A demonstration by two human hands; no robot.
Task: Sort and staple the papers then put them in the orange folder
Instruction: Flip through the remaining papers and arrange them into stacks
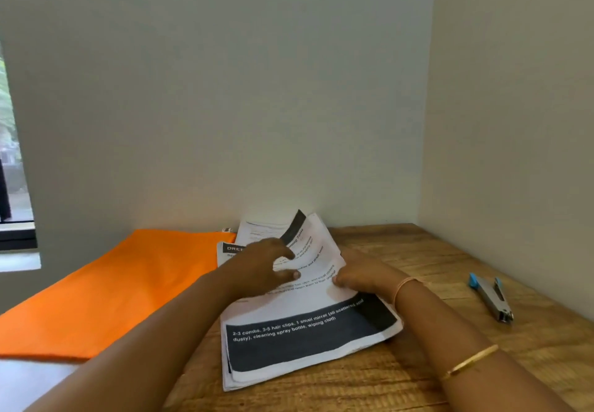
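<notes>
Two hands (262, 268) on curled papers (308, 337)

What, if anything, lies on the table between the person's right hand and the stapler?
Nothing visible does. The right hand holds the papers. The stapler lies to its right, and only bare wooden table shows between them.

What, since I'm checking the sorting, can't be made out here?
Head view:
White printed paper stack: lower sheets hidden under the top one.
Lifted sheet: small print blurred, partly covered by left hand and right hand.
Flat orange folder: near end cut off by the left edge.
Blue-and-silver stapler: too small to see staples.
</notes>
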